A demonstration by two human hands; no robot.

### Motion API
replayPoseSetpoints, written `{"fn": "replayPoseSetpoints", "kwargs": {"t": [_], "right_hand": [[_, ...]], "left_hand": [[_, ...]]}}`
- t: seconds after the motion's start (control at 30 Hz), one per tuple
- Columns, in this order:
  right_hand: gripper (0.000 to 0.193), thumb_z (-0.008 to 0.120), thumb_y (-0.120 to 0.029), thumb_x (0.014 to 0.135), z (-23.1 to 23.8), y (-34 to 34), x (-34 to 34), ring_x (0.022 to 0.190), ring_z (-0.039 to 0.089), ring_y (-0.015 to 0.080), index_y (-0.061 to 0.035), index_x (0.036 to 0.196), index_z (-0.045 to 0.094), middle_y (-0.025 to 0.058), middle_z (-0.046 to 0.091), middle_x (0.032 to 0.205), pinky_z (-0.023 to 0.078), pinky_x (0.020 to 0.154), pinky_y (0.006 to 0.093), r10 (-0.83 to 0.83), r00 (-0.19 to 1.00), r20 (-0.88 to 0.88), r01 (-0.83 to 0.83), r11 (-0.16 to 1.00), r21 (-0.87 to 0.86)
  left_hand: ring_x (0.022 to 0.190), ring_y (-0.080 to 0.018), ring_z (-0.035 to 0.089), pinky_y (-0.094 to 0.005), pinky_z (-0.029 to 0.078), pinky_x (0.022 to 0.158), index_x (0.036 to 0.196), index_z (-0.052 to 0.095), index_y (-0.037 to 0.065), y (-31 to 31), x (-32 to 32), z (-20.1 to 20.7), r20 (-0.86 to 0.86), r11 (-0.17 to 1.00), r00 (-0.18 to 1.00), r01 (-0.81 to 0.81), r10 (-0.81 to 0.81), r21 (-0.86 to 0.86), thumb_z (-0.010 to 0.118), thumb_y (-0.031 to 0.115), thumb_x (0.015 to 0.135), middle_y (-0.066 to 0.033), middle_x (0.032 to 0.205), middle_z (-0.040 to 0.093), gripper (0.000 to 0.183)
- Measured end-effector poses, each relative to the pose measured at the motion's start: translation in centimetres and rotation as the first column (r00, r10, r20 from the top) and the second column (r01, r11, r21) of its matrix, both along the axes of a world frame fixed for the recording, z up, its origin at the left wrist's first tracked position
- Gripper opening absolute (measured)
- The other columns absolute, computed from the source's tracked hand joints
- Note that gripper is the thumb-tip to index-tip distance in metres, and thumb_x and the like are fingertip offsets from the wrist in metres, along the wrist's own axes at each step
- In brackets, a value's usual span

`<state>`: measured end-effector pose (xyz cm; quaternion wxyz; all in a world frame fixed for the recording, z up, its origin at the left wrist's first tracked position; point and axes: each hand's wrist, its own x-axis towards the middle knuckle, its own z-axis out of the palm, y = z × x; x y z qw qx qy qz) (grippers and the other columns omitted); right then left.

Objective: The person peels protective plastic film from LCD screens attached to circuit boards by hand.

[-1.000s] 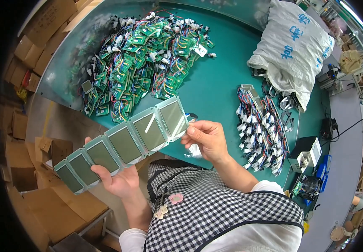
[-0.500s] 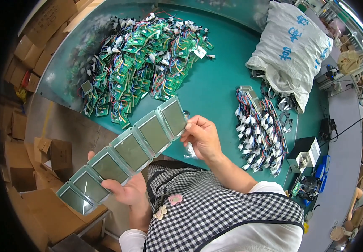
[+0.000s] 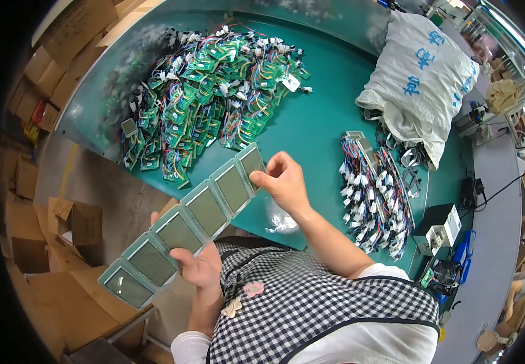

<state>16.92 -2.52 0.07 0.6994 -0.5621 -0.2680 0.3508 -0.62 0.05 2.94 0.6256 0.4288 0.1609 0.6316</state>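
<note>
Green counter (image 3: 323,121): spreads under the work, a raised wall running along its left and far edges.
Board pile (image 3: 205,91): heaped toward the far left corner, green circuit boards tangled with coloured wires and white plugs.
White sack (image 3: 423,76): slumps at the far right corner, with large blue characters across its side, the only bold writing in view.
Brown carton (image 3: 75,33): stands beyond the left edge, its dark marks too faint to read.
Panel strip (image 3: 206,209): six grey screens joined in one green-rimmed row, held aslant in the air, upper end over the counter, lower end out past the near edge.
Cable bundle (image 3: 375,188): lies toward the right edge, white plugs on red, blue and black leads.
Black-and-white box (image 3: 438,230): sits by the right edge, any print on it too small to read.
Left hand (image 3: 200,267): grasps the panel strip's lower side, thumb in front.
Right hand (image 3: 285,185): pinches the strip's upper end between thumb and fingers.
Crumpled plastic (image 3: 282,223): rests close to the near edge, below the right hand.
White tag (image 3: 291,82): lies on the pile's right side, its print unreadable.
</note>
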Motion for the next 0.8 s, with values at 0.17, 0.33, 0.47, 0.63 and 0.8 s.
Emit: {"fn": "replayPoseSetpoints", "kwargs": {"t": [0.17, 0.33, 0.47, 0.63, 0.8], "right_hand": [[0.028, 0.067, -0.021, 0.072, -0.2, 0.3, -0.5, 0.049, 0.038, 0.0052, -0.0042, 0.062, 0.047, -0.0025, 0.046, 0.057, 0.031, 0.044, 0.0196, 0.049, 0.957, 0.287, 0.001, 0.986, -0.17], [0.021, 0.062, -0.016, 0.075, 2.0, -3.4, 1.0, 0.051, 0.044, 0.0099, -0.0005, 0.067, 0.051, 0.0027, 0.05, 0.059, 0.037, 0.047, 0.0259, 0.264, 0.948, 0.177, -0.289, 0.947, 0.139], [0.022, 0.06, -0.019, 0.076, -2.8, -2.8, 1.2, 0.052, 0.049, 0.0118, -0.0002, 0.066, 0.053, 0.0045, 0.053, 0.059, 0.04, 0.048, 0.0278, 0.149, 0.97, 0.192, -0.083, 0.945, -0.317], [0.029, 0.061, -0.026, 0.074, -1.2, 0.7, 0.8, 0.051, 0.051, 0.0145, 0.0001, 0.065, 0.054, 0.0073, 0.055, 0.057, 0.04, 0.048, 0.0291, 0.155, 0.879, 0.451, 0.037, 0.921, -0.389], [0.025, 0.06, -0.023, 0.075, -0.9, 0.7, 1.0, 0.051, 0.05, 0.0126, -0.0001, 0.066, 0.054, 0.005, 0.054, 0.057, 0.039, 0.048, 0.0271, 0.245, 0.874, 0.419, -0.066, 0.915, -0.398]], "left_hand": [[0.117, -0.0223, 0.032, -0.0415, 0.021, 0.1, 0.132, 0.014, 0.007, 0.0, 0.4, -1.7, -0.081, 0.997, 0.994, -0.078, 0.079, 0.023, 0.043, 0.043, 0.085, -0.0066, 0.126, 0.034, 0.066], [0.12, -0.0224, 0.029, -0.0411, 0.023, 0.1, 0.133, 0.013, 0.007, 1.9, -0.5, -2.1, -0.017, 0.988, 0.999, -0.049, 0.047, -0.149, 0.039, 0.039, 0.087, -0.007, 0.131, 0.027, 0.062], [0.119, -0.0222, 0.031, -0.0408, 0.024, 0.1, 0.133, 0.014, 0.008, 2.4, -0.2, -1.7, 0.003, 0.992, 1.0, -0.02, 0.02, -0.127, 0.04, 0.039, 0.087, -0.0069, 0.129, 0.029, 0.062], [0.119, -0.0223, 0.032, -0.0416, 0.023, 0.1, 0.133, 0.016, 0.008, 1.6, 0.7, -1.9, -0.032, 0.995, 0.999, 0.012, -0.015, -0.103, 0.042, 0.038, 0.086, -0.0066, 0.128, 0.033, 0.06], [0.117, -0.0237, 0.034, -0.0409, 0.024, 0.099, 0.131, 0.016, 0.003, 1.6, 0.7, -2.4, -0.045, 0.996, 0.998, -0.042, 0.038, -0.079, 0.043, 0.035, 0.086, -0.0091, 0.127, 0.032, 0.061]]}}
